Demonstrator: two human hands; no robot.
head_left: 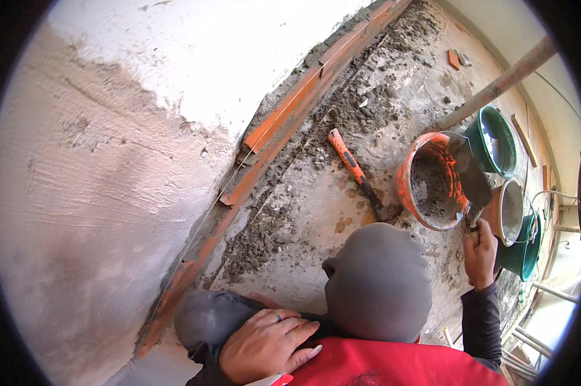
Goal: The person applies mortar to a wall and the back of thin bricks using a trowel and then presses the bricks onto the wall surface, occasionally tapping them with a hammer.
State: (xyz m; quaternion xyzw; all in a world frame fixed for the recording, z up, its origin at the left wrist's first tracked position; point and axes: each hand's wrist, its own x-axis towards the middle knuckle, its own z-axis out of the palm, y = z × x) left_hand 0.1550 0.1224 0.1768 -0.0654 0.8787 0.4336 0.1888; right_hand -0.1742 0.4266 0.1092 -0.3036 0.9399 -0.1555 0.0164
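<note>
My right hand (480, 254) is closed round the handle of a trowel (472, 180). Its grey, mortar-smeared blade stands at the right rim of an orange bucket (405, 177), which has grey mortar in its bottom. My left hand (271, 341) lies with its fingers stretched over my bent leg, beside a rounded grey knee (210, 318); it holds nothing. A second rounded grey knee (377, 283) covers part of the floor between my hands. A hammer (348, 157) with an orange and black handle lies left of the bucket, its head partly hidden behind that knee.
Orange tiles (284, 116) run along the wall foot beside a taut string (203, 222). Mortar crumbs (361, 106) litter the floor. Right of the orange bucket stand a green bucket (470, 136), a brownish bucket (493, 212) and another green bucket (512, 260). A pole (502, 83) slants behind.
</note>
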